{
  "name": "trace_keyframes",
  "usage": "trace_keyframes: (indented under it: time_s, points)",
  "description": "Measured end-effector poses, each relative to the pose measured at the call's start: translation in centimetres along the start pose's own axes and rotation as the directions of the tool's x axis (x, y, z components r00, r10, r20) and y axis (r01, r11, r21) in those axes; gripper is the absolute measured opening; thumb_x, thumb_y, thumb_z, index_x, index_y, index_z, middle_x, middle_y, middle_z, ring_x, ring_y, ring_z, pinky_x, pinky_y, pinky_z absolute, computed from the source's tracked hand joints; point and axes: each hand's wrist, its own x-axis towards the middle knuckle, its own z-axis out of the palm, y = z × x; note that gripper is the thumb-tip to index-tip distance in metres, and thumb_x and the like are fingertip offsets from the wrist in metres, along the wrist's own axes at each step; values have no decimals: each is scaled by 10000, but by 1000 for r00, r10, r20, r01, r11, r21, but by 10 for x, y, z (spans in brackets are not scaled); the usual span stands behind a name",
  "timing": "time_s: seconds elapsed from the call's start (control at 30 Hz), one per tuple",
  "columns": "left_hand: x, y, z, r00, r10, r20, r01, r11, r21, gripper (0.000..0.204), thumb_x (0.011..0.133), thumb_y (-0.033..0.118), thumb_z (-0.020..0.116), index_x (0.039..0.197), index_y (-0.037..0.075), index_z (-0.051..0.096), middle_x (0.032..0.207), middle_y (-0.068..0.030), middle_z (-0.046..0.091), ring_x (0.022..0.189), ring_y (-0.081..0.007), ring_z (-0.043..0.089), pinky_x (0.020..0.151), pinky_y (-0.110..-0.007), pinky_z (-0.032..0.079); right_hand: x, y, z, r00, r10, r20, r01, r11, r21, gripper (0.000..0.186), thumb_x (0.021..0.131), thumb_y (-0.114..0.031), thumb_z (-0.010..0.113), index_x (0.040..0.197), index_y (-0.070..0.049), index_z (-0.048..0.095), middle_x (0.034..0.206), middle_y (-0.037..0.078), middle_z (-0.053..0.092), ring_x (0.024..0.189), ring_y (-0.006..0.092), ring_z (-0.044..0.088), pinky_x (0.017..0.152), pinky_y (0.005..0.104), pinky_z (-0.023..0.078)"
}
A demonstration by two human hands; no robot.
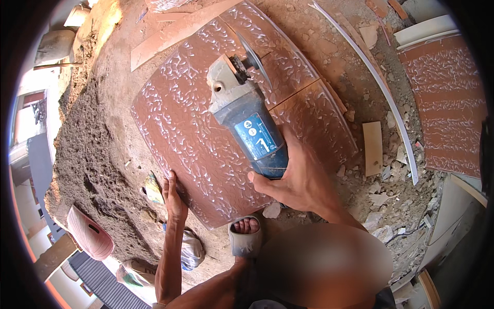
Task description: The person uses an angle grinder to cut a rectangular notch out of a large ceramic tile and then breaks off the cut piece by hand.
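Observation:
My right hand (290, 185) grips the blue body of an angle grinder (252, 134), whose grey head and disc sit over a large brown tile (180, 129) with white swirled relief. Straight cut lines cross the tile's right portion, dividing off pieces (324, 134). At the tile's lower left edge, my left hand (174, 201) has its fingers on the border, gripping it. My sandaled foot (242, 237) is just below the tile's bottom edge.
Another patterned brown tile (445, 103) lies right, beside a long white strip (389, 103), a cream offcut (372, 149) and rubble (386, 206). A plank (170, 38) lies above. Left are a sand pile (87, 154), a pink oval object (90, 232) and sacks (134, 273).

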Motion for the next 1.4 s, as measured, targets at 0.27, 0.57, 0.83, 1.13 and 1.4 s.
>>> trace_keyframes:
  time_s: [0.27, 0.57, 0.83, 1.13, 1.4]
  points:
    - [-34, 7, 14, 992, -61, -109, 62, 998, 3, 189, 1075, 361, 706, 1088, 173, 689, 924, 86, 648, 805, -28, 575, 697, -215, 467, 20, 3, 20, 991, -2, 137, -8, 998, 69, 623, 811, -300, 864, 1260, 17, 570, 1015, 224, 702, 924, 356, 720, 862, 477, 559]
    - [-18, 11, 12, 997, 77, -8, -77, 997, -9, 261, 1092, 344, 685, 1225, 120, 675, 1022, 45, 693, 846, -30, 611, 716, -215, 504, 23, 33, 31, 993, 39, 114, -38, 999, -11, 666, 803, -294, 885, 1305, 18, 579, 1041, 139, 686, 920, 224, 669, 870, 419, 560]
    - [-20, 10, 9, 994, 99, -39, -97, 993, 61, 249, 1096, 345, 676, 1189, 114, 676, 951, 71, 686, 766, 7, 574, 639, -178, 465, 13, 43, 40, 993, 63, 102, -61, 998, -24, 705, 790, -301, 883, 1283, 60, 531, 1019, 260, 733, 937, 374, 776, 861, 465, 591]
    - [-23, 7, 10, 996, 84, -12, -83, 993, 84, 232, 1101, 350, 661, 1169, 130, 688, 907, 69, 692, 725, 7, 583, 613, -175, 461, 17, 55, 43, 996, 44, 74, -45, 999, 24, 647, 802, -275, 883, 1277, 38, 574, 1028, 166, 721, 932, 267, 724, 878, 427, 576]
    - [-20, 6, 0, 998, 39, -42, -32, 987, 160, 427, 1094, 423, 640, 1352, 88, 701, 1137, 18, 708, 1057, -79, 627, 962, -290, 508, 20, 52, 41, 996, 44, 81, -43, 999, -10, 597, 800, -264, 878, 1254, 14, 606, 1016, 124, 704, 891, 216, 691, 854, 396, 574]
